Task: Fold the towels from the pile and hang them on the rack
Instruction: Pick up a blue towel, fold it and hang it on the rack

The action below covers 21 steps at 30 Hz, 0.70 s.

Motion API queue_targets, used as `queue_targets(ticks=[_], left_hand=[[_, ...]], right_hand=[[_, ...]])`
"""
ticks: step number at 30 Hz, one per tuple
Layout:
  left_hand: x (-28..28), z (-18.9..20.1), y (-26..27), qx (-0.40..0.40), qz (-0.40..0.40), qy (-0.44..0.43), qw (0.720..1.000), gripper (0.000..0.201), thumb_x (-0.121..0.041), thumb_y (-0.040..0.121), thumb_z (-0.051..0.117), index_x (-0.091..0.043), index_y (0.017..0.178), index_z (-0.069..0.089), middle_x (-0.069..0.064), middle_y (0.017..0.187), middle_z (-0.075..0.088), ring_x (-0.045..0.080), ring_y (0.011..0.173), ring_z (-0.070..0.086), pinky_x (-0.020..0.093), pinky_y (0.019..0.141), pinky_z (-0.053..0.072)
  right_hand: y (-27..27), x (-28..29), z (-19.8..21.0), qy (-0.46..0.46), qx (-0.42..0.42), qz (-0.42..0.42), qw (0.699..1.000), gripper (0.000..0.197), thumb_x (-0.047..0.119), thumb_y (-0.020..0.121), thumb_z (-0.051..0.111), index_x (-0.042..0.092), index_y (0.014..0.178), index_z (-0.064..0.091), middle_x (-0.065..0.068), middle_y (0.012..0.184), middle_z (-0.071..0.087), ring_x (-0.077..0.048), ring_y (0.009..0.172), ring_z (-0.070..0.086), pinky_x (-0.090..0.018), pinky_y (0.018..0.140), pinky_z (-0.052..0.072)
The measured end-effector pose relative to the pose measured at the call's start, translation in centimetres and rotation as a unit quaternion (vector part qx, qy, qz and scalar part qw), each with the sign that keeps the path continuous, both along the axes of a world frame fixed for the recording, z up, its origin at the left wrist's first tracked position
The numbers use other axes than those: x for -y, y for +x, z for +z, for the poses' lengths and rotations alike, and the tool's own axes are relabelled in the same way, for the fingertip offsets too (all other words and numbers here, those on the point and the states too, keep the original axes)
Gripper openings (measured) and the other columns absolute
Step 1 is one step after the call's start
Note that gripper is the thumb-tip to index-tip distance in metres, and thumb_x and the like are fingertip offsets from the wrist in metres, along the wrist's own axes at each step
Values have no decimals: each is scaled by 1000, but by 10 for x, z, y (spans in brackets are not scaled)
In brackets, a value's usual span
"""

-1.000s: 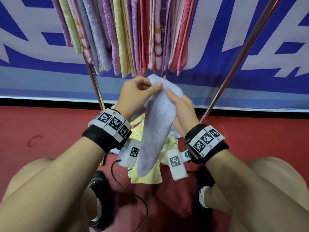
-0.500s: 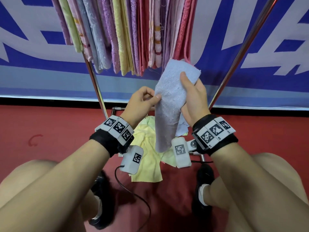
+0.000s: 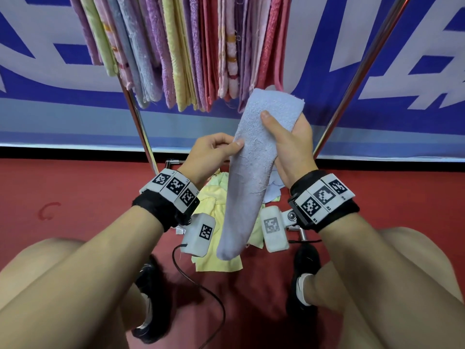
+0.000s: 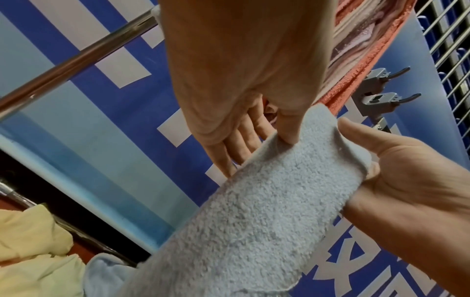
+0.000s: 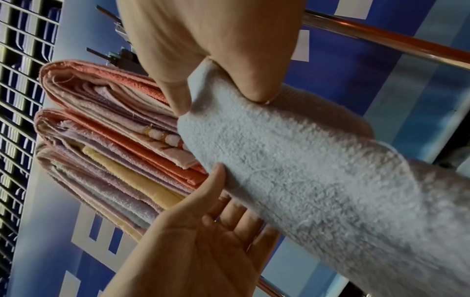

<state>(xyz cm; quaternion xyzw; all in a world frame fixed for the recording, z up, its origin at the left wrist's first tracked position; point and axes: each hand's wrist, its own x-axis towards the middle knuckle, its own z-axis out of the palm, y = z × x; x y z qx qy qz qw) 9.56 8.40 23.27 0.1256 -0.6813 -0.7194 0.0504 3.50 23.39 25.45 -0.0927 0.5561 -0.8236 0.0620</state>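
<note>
Both hands raised in front of the rack, forearms reaching forward over the knees, marker bands on each wrist. Right hand (image 3: 289,144) higher, gripping the upper part of a folded pale blue towel (image 3: 254,170): thumb laid across its near face, fingers wrapped behind, palm turned left. Left hand (image 3: 211,157) lower and to the left, pinching the towel's left edge between thumb and curled fingers; from the right wrist view, thumb tip on the near face, fingers tucked under the far side. Towel held as a long narrow strip, top end up just below the hanging towels, lower end dangling free between the two wrist cameras, clear of the floor.

Rack (image 3: 357,71) straight ahead, two slanted chrome legs spreading near-left and near-right. Hanging from its top, a packed row of folded towels (image 3: 191,51): purple, yellow, pink, coral, grey-blue, pressed close side by side; top rail out of view from the head camera. Coral towel at the right end nearest the held strip's top.

On the red floor (image 3: 75,197) at the foot of the rack, between the legs, the pile (image 3: 216,260): a crumpled yellow towel, with a bit of pale blue cloth beside it, partly hidden behind the held towel. Black cable (image 3: 201,293) trailing near the left shoe.
</note>
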Motion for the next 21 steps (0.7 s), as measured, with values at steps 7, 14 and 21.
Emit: queue_targets(ticks=[7, 14, 21], left_hand=[[-3, 4, 3, -26, -81, -22, 996, 11, -11, 96, 65, -10, 86, 60, 8, 82, 71, 14, 73, 65, 24, 68, 52], [0, 7, 2, 32, -108, -12, 994, 25, -17, 100, 58, -2, 119, 66, 18, 108, 72, 26, 95, 68, 36, 81, 59], [-2, 18, -2, -18, 6, -24, 1000, 20, -24, 98, 64, -6, 98, 73, 4, 84, 72, 20, 74, 65, 29, 64, 48]], right_hand=[[-4, 0, 0, -3, 7, -12, 1000, 31, 10, 92, 74, 3, 121, 66, -13, 118, 75, -27, 111, 72, -40, 95, 58], [-21, -7, 2, 49, 18, -11, 999, 33, 7, 94, 71, -1, 126, 64, -16, 119, 74, -28, 109, 73, -47, 97, 58], [1, 1, -18, -26, 212, 167, 963, 76, 61, 94, 60, -2, 136, 61, -27, 132, 65, -39, 126, 63, -50, 110, 48]])
